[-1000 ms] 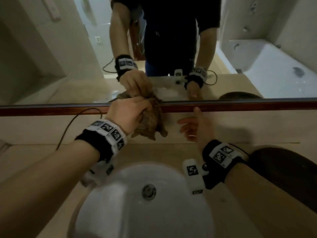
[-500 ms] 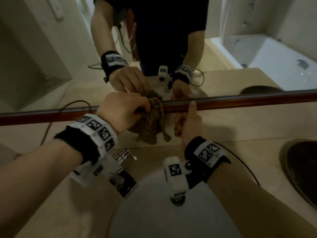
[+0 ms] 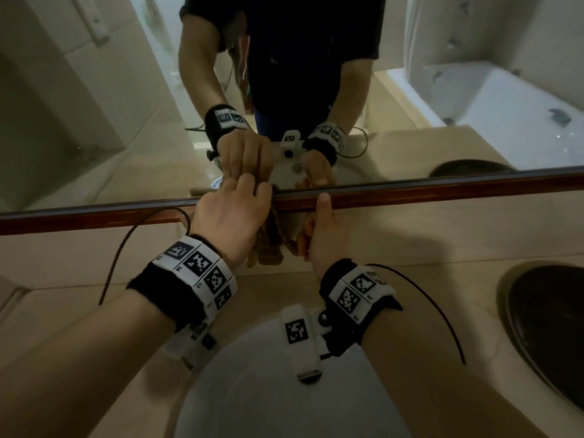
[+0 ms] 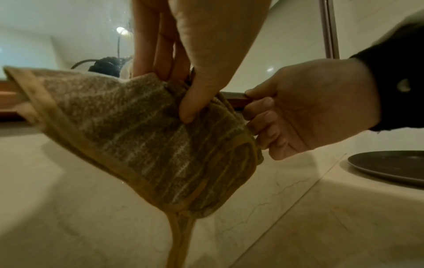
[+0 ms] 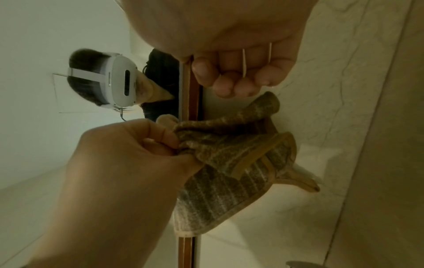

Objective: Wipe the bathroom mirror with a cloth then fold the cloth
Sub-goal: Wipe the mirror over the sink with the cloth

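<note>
A brown striped cloth (image 3: pixel 268 245) hangs bunched from my left hand (image 3: pixel 234 213), which pinches its top between thumb and fingers at the mirror's wooden lower frame (image 3: pixel 442 191). In the left wrist view the cloth (image 4: pixel 149 137) drapes down to a trailing corner. My right hand (image 3: pixel 319 238) is just right of the cloth with its fingers curled and its thumb up against the frame. In the right wrist view its fingertips (image 5: pixel 229 85) sit close above a cloth tip (image 5: pixel 263 107) with nothing held inside them. The mirror (image 3: pixel 94 121) reflects both hands.
A white sink basin (image 3: pixel 252 390) lies under my wrists in the beige counter. A dark round dish (image 3: pixel 553 327) sits at the right. A black cable (image 3: pixel 126 248) runs along the back wall at the left. The mirror reflects a bathtub (image 3: pixel 505 105).
My right hand has moved in beside the cloth, its fingers curling from spread to closed and its thumb rising to the frame. My left hand keeps the cloth at the mirror's lower edge.
</note>
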`<state>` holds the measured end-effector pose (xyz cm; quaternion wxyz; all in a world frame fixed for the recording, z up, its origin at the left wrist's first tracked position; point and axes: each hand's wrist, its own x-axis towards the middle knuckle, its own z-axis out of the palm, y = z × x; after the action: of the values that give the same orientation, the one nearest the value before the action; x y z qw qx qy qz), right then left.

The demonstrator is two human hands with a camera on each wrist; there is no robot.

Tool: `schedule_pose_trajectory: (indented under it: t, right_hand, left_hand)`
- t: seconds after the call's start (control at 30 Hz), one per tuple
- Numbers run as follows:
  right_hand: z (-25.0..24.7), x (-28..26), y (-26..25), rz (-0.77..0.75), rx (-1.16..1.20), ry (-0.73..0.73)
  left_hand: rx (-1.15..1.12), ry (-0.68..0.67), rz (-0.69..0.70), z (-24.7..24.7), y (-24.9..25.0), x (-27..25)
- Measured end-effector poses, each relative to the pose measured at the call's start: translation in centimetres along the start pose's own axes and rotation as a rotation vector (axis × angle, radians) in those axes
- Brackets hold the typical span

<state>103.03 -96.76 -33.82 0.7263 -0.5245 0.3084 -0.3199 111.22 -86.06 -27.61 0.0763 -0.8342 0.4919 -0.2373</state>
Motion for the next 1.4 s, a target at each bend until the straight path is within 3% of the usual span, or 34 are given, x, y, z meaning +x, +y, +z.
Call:
schedule_pose_trajectory:
  t: [0.13,0.33,0.43,0.6,0.73,0.83,0.97,1.03,1.13,1.27,1.4]
  right_hand:
    - [0.7,-0.1,0.6,0.019,-0.102,0.05]
    - [0.3,0.4,0.3,0.042,-0.182,0.053]
    - [0.3,0.5,0.8,-0.002,-0.174,0.076]
    - [0.7,0.4,0.4,-0.004,-0.147,0.087]
    - [1.3,-0.3,-0.1,0.11,-0.052,-0.013]
    - [3.1,-0.7,0.0,0.174,-0.245,-0.159]
    - [7.0,-1.3,-0.5,0.312,-0.263,-0.196]
    - [8.6,-1.9,-0.6,0.361,-0.198,-0.179]
    - [9.7,-2.7,-0.6,0.437,-0.069,-0.103]
    - [11.4,-3.3,-0.6,0.496,-0.009,-0.011]
    - [16.4,-5.4,0.6,0.588,-0.03,-0.146]
  left_hand:
    - [-0.04,0.01,-0.021,-0.4,0.9,0.4]
    - [-0.154,0.081,0.064,-0.6,3.2,1.7]
    - [-0.144,0.128,0.083,0.0,1.3,0.9]
    - [-0.148,0.046,0.073,0.4,-4.6,-1.3]
    - [-0.169,0.029,0.007,1.5,-8.5,-3.9]
    - [-0.159,0.081,-0.067,2.3,-7.9,-4.4]
    - [-0.198,0.157,-0.067,3.1,-7.3,-4.4]
    - [-0.206,0.206,0.004,3.4,-8.8,-4.9]
    - [-0.202,0.176,0.05,4.2,-12.8,-6.3]
    - [-0.176,0.121,-0.134,5.5,-19.6,-10.4]
    - [-0.124,0.035,-0.226,6.7,-25.9,-13.4]
